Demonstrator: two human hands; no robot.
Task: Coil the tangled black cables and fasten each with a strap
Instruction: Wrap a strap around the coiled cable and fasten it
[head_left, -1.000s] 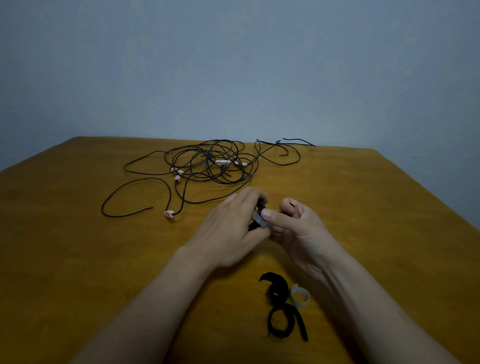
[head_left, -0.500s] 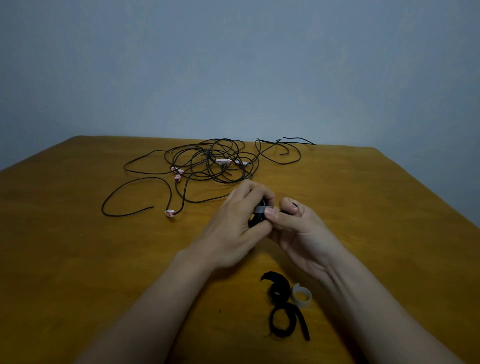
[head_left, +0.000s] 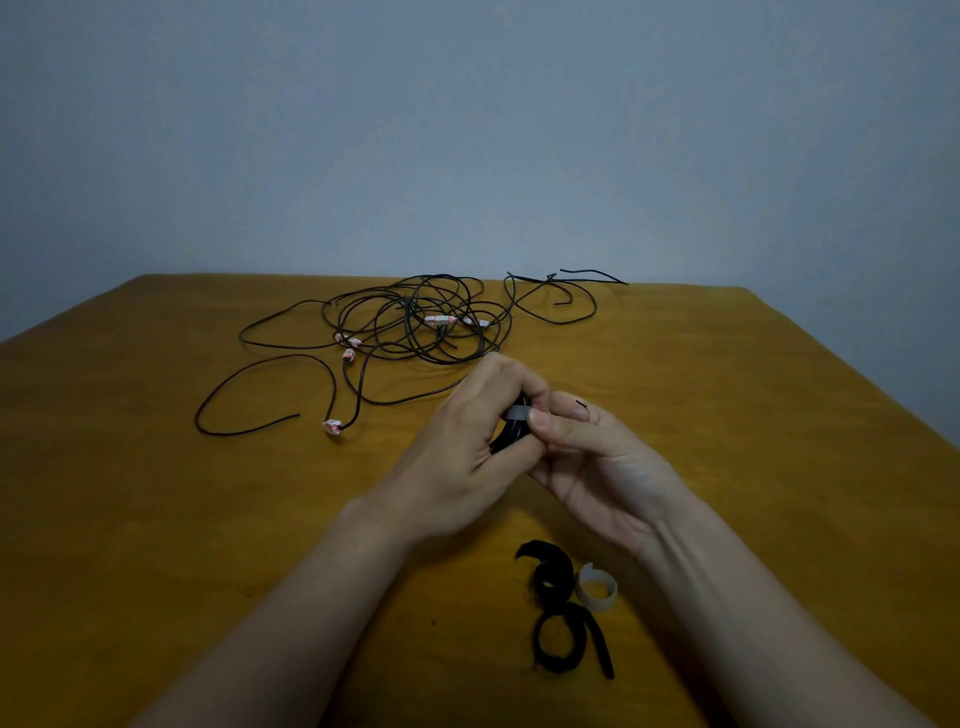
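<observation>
- Gripping the coiled cable (head_left: 508, 439), the left hand (head_left: 457, 452) is curling its fingers round the small black bundle, which it is holding just above the desk (head_left: 156, 519).
- The right hand (head_left: 597, 457) is meeting it from the right, thumb and curled fingers pinching the grey strap (head_left: 517, 414) that is crossing the top of the coil.
- The visible stretch of coil is running near to far between the two hands, with the strap lying across it. The closing press is therefore likely falling to the right hand, whose thumb is sitting on the strap.
- The spare straps (head_left: 558, 613), two black and one pale, are lying on the near side, between the forearms.
- The tangled cables (head_left: 415, 327) are sprawling far and left, nearer the left hand than the right.
</observation>
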